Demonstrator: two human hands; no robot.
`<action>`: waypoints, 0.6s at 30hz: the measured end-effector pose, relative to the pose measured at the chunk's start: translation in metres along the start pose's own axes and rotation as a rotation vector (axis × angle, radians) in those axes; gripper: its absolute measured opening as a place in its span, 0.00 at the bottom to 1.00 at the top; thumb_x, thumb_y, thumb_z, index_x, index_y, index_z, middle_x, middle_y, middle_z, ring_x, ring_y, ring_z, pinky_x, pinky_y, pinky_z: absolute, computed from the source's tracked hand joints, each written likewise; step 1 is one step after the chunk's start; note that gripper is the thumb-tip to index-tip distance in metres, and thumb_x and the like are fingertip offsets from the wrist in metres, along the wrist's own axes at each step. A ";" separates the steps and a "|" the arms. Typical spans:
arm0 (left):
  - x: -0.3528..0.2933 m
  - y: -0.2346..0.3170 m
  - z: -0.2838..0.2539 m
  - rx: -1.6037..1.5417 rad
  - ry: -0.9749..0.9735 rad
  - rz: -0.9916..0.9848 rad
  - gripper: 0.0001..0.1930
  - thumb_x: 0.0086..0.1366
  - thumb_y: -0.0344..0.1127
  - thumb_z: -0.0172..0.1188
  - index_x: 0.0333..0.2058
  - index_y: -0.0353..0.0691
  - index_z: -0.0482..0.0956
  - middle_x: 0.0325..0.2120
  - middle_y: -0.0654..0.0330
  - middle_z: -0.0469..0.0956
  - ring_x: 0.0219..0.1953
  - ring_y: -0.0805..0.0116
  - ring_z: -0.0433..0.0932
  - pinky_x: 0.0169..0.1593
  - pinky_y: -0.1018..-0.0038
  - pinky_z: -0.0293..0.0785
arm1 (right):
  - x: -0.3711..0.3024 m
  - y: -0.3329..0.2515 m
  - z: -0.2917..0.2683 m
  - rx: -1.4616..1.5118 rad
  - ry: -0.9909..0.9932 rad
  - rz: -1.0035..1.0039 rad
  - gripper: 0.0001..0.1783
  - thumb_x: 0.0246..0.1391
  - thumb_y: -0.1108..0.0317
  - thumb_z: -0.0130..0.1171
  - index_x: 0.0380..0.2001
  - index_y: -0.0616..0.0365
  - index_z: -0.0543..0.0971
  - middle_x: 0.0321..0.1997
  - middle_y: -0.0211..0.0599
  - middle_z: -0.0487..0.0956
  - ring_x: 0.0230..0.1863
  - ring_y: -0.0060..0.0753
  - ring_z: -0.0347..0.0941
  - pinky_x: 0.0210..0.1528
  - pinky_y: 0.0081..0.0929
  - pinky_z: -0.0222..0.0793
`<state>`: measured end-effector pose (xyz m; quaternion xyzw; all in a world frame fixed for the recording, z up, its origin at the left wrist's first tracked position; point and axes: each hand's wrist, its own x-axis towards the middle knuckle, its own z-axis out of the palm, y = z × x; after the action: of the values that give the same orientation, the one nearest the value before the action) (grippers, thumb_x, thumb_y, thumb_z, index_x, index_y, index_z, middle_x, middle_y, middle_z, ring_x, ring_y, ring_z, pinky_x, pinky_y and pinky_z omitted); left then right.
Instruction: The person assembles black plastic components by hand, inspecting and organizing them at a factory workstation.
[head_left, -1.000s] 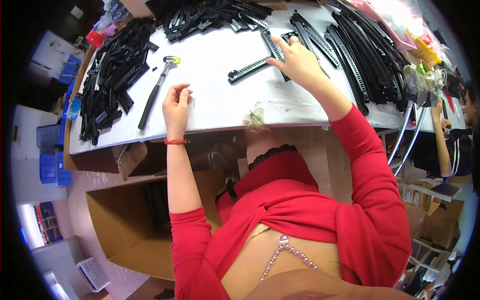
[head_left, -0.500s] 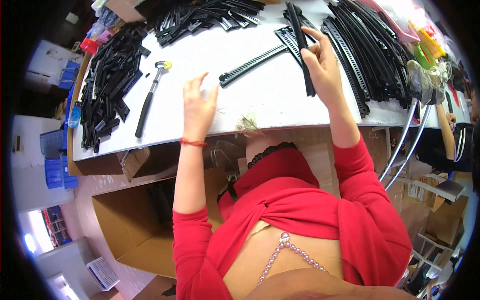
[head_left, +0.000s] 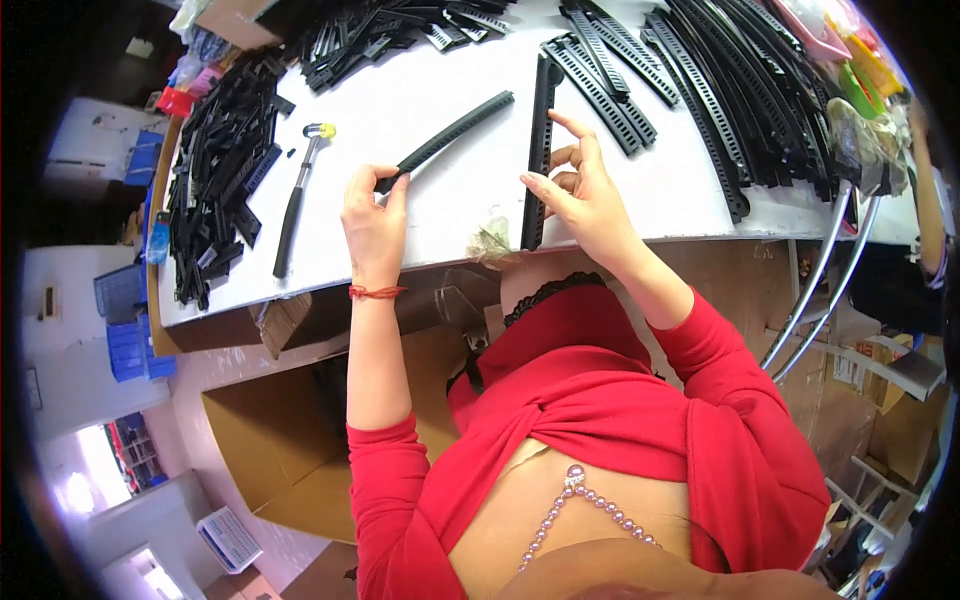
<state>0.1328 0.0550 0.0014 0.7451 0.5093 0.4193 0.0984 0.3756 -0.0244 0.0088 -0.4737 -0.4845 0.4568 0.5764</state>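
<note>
My left hand (head_left: 375, 220) pinches the near end of a slotted black plastic strip (head_left: 455, 132), which slants away to the far right over the white table (head_left: 440, 215). Closed on a second long black strip (head_left: 543, 95), my right hand (head_left: 590, 205) has its thumb across the strip and its fingers along the right side. That strip points straight away from me, its near end close to the table edge. Several loose slotted strips (head_left: 600, 85) lie beyond my right hand. Left of my left hand rests a mallet (head_left: 298, 200) with a black handle and yellow-tipped head.
Short black pieces form a heap (head_left: 215, 190) at the left and another pile (head_left: 365, 40) at the back. Long black strips (head_left: 740, 110) are stacked at right, near a plastic bag (head_left: 865, 145) and metal tubes (head_left: 815, 285). Another person's arm (head_left: 930, 190) shows far right. A cardboard box (head_left: 265, 455) stands below.
My left hand, formerly empty, has taken hold of the slotted strip, which has shifted left. My right hand has brought its long strip left and nearer, down to the table's front.
</note>
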 end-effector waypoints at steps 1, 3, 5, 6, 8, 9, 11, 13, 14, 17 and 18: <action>-0.001 -0.002 -0.002 0.009 -0.014 -0.008 0.07 0.58 0.27 0.65 0.33 0.35 0.76 0.29 0.56 0.78 0.32 0.60 0.77 0.36 0.69 0.72 | 0.001 0.000 0.002 -0.002 0.005 0.020 0.39 0.58 0.66 0.63 0.66 0.56 0.53 0.39 0.40 0.72 0.30 0.23 0.75 0.33 0.19 0.71; -0.004 -0.006 -0.002 -0.013 -0.038 -0.077 0.07 0.58 0.27 0.65 0.33 0.35 0.77 0.29 0.56 0.78 0.32 0.60 0.76 0.36 0.69 0.72 | 0.007 0.002 0.002 -0.067 -0.003 0.009 0.39 0.58 0.66 0.63 0.65 0.57 0.53 0.39 0.40 0.72 0.31 0.25 0.75 0.34 0.21 0.72; -0.004 -0.003 -0.004 -0.028 -0.085 -0.175 0.06 0.58 0.27 0.65 0.33 0.36 0.77 0.29 0.56 0.77 0.33 0.60 0.76 0.36 0.69 0.72 | 0.013 0.007 0.004 -0.114 0.030 -0.009 0.32 0.58 0.66 0.61 0.59 0.59 0.58 0.38 0.42 0.71 0.31 0.32 0.76 0.34 0.26 0.73; -0.003 -0.003 -0.002 -0.028 -0.078 -0.175 0.06 0.58 0.27 0.65 0.33 0.36 0.77 0.29 0.56 0.77 0.33 0.60 0.76 0.36 0.69 0.72 | 0.018 0.014 0.004 -0.115 0.026 -0.013 0.32 0.58 0.66 0.61 0.59 0.59 0.58 0.38 0.42 0.71 0.31 0.32 0.76 0.34 0.26 0.73; 0.004 0.000 0.001 -0.011 -0.073 -0.093 0.07 0.58 0.30 0.65 0.33 0.36 0.77 0.29 0.55 0.78 0.33 0.58 0.76 0.38 0.68 0.72 | 0.029 0.024 0.004 -0.248 0.105 -0.047 0.25 0.58 0.67 0.59 0.53 0.60 0.60 0.34 0.43 0.71 0.31 0.39 0.76 0.35 0.32 0.73; 0.007 0.004 0.002 -0.011 -0.068 -0.092 0.07 0.58 0.30 0.65 0.33 0.36 0.77 0.29 0.55 0.78 0.33 0.58 0.76 0.38 0.68 0.72 | 0.030 0.024 0.003 -0.249 0.103 -0.051 0.25 0.58 0.67 0.59 0.53 0.60 0.60 0.34 0.43 0.71 0.31 0.39 0.76 0.35 0.32 0.73; 0.021 0.013 0.005 0.139 -0.081 0.219 0.08 0.60 0.34 0.65 0.34 0.36 0.78 0.28 0.53 0.78 0.34 0.56 0.76 0.41 0.65 0.72 | 0.029 0.019 0.002 -0.619 0.161 -0.144 0.22 0.56 0.64 0.57 0.48 0.60 0.62 0.33 0.49 0.74 0.34 0.50 0.76 0.37 0.41 0.72; 0.042 0.015 0.013 0.097 -0.091 0.203 0.09 0.60 0.36 0.65 0.34 0.36 0.79 0.30 0.52 0.78 0.36 0.55 0.77 0.42 0.65 0.72 | 0.031 0.021 0.000 -0.815 0.212 -0.208 0.20 0.54 0.62 0.56 0.44 0.60 0.63 0.34 0.55 0.77 0.35 0.60 0.75 0.39 0.50 0.71; 0.054 0.013 0.016 0.053 -0.106 0.178 0.11 0.61 0.38 0.64 0.35 0.35 0.79 0.31 0.52 0.78 0.37 0.55 0.77 0.44 0.64 0.72 | 0.032 0.021 0.000 -0.809 0.209 -0.221 0.20 0.54 0.62 0.56 0.44 0.60 0.63 0.34 0.55 0.77 0.35 0.60 0.75 0.39 0.50 0.71; 0.100 0.002 0.039 -0.061 -0.150 0.116 0.09 0.63 0.32 0.58 0.40 0.37 0.79 0.37 0.50 0.79 0.39 0.54 0.78 0.46 0.64 0.73 | 0.033 0.018 -0.004 -0.790 0.235 -0.104 0.15 0.55 0.63 0.55 0.40 0.59 0.65 0.34 0.55 0.77 0.32 0.59 0.76 0.37 0.49 0.72; 0.115 -0.002 0.048 -0.037 -0.148 0.151 0.10 0.63 0.29 0.56 0.43 0.38 0.79 0.38 0.50 0.79 0.40 0.54 0.78 0.47 0.64 0.74 | 0.032 0.013 -0.006 -0.783 0.234 -0.122 0.15 0.55 0.63 0.55 0.40 0.59 0.65 0.34 0.55 0.77 0.32 0.59 0.76 0.37 0.49 0.72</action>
<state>0.1818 0.1663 0.0304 0.8084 0.4352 0.3785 0.1175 0.3839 0.0081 -0.0006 -0.6765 -0.5799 0.1459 0.4299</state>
